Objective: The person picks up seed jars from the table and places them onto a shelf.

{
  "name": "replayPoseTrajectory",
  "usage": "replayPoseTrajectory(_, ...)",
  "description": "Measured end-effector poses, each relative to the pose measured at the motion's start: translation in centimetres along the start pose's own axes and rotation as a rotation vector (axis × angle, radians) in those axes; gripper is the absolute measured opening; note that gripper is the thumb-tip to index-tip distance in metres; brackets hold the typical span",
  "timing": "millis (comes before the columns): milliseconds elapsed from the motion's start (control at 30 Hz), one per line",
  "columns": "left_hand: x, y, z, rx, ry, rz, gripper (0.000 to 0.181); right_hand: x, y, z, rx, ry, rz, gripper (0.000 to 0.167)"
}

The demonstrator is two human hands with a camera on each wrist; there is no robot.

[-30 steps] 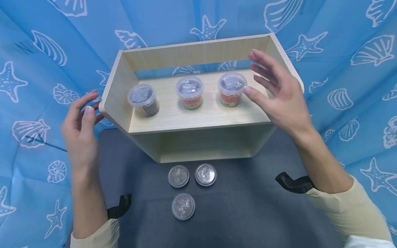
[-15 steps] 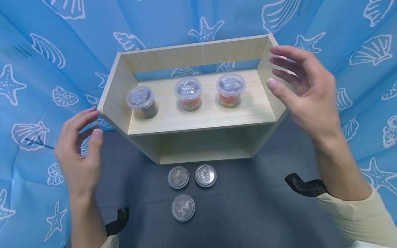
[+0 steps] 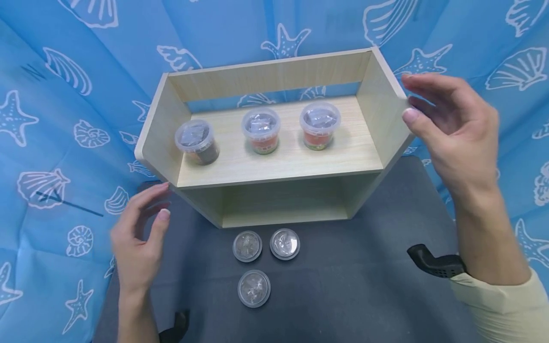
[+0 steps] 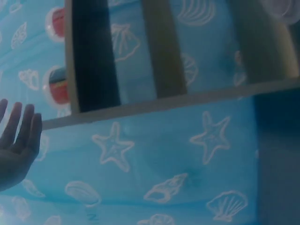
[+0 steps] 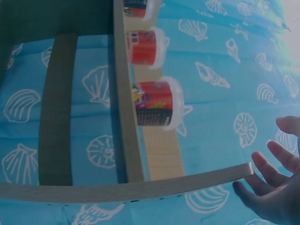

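Shelf (image 3: 291, 164): far centre on the surface (image 3: 343, 276), three tubs (image 3: 260, 131) aboard, three more nearer. My left hand (image 3: 139, 240), right hand (image 3: 463, 131): fingers parted by its sides, contact unclear. Step, I judge: straightening it; next needs even pressure both sides.

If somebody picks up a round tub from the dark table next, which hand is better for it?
Probably the left hand: it holds nothing and is nearer those round tubs. The right hand is farther off, up beside the shelf.
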State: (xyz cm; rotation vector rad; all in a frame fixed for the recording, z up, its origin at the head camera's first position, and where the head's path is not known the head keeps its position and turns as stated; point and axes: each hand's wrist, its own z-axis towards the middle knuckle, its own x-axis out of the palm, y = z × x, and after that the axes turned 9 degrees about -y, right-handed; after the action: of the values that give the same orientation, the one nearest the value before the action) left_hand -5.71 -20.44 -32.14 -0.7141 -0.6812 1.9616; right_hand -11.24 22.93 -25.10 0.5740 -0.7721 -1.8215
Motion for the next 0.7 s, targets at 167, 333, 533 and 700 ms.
replayPoseTrajectory(167,0.6,0.5,-1.1,-0.018,0.054,-0.109,0.035,-0.4,-0.7,-0.3,0.049,-0.014,-0.073,0.038)
replayPoseTrajectory(333,1.2,0.3,-2.1,0.013,0.093,-0.218,0.032,-1.2,-1.7,-0.3,0.176,0.032,-0.005,0.043)
replayPoseTrajectory(533,1.7,2.1,-4.2,0.009,0.172,-0.270,0.034,-2.1,-2.8,-0.3,0.364,0.145,0.154,0.048)
replayPoseTrajectory(700,2.0,3.8,-6.1,-0.022,0.244,-0.259,0.042,-2.4,-3.4,-0.4,0.381,0.204,0.140,0.049)
